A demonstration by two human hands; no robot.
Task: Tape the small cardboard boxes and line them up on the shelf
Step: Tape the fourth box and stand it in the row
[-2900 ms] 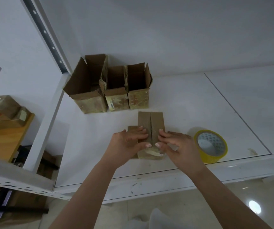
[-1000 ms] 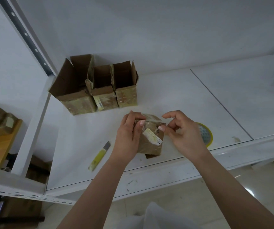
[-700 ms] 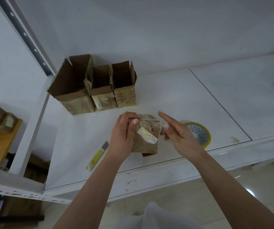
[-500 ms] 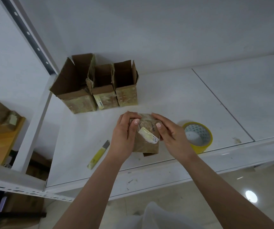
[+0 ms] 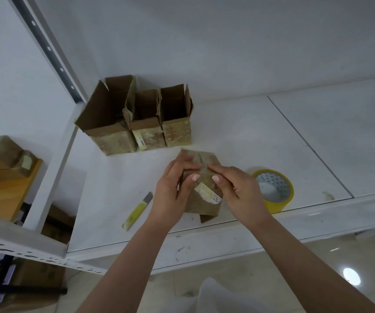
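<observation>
Right hand [image 5: 238, 190] back on small box [image 5: 204, 199]; both thumbs press tape; left hand [image 5: 170, 195] still grips.

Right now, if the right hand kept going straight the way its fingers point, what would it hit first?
The right hand points up and left across the held cardboard box, so it would first meet the left hand gripping the box's other side. Farther along stand the three open boxes, though depth is unclear.

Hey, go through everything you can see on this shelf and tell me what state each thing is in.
small box: flaps folded shut, held above the shelf
left hand: grips the small box
right hand: pinches its top seam
three boxes: upright, tops open
tape roll: lying flat
utility knife: blade out
</observation>
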